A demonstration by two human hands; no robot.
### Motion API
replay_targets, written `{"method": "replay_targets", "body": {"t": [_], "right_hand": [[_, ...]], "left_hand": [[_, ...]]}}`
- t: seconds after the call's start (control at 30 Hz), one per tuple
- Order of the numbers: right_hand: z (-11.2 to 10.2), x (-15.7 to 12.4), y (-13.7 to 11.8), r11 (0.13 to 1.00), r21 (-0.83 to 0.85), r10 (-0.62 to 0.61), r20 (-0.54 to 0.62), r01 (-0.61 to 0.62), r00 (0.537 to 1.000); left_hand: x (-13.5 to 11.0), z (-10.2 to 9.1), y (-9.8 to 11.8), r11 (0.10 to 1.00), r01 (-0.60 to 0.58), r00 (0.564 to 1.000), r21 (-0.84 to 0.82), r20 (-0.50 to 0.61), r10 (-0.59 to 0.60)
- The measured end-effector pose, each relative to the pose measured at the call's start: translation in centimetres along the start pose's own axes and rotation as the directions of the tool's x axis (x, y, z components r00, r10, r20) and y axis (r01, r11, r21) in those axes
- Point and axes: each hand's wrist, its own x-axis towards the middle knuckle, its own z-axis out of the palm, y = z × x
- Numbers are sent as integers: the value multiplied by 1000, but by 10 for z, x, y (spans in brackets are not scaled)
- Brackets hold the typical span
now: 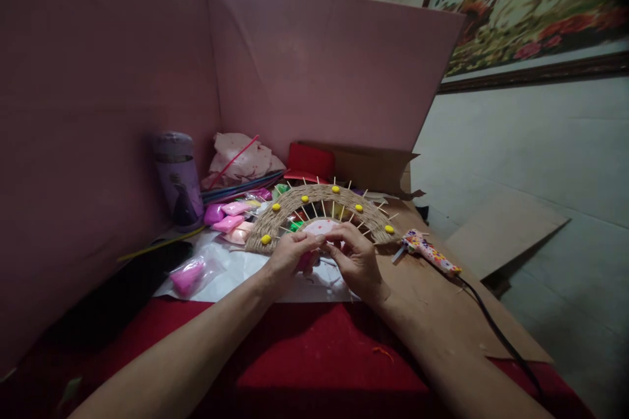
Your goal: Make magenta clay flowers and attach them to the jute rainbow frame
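The tips of the left hand [293, 254] and right hand [358, 260] meet, thumbs and forefingers drawn together; whether something small is pinched between them, I cannot tell in this dim light. A bit of pink shows under the left fingers. Just beyond the hands stands the woven arch [319, 196], a brown band threaded on pale sticks and dotted with six yellow pieces, around a pale half-round centre [318, 227] with reddish spots. Below the hands lies a white sheet [236, 278], with a bagged pink lump [187, 278] on its left part. Farther left are colourful packets [232, 209] and a purple bottle [180, 186], upright. To the right, a patterned glue gun [432, 254] with a black cord rests on brown cardboard [413, 294]. Red cloth [314, 360] covers the near edge.
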Motion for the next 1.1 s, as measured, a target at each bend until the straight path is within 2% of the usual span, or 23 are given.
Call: {"method": "replay_targets", "body": {"t": [0.13,0.33,0.47,0.93,1.1], "right_hand": [[0,0,-1,1000,4,-5,-2,5,1000],[1,0,0,999,-34,19,-13,-20,1000],[1,-1,3,999,-44,5,22,-4,1000],[1,-2,5,1000,-25,12,20,-12,1000],[0,-1,4,1000,-14,1,-12,-1,1000]], "left_hand": [[0,0,0,1000,-20,1000,6,4,20],[2,-4,-1,998,-9,996,68,-82,15],[4,-5,-1,994,-6,998,111,-58,13],[2,-3,0,999,-30,995,45,-94,34],[1,-2,0,1000,8,996,-5,-89,-8]]}}
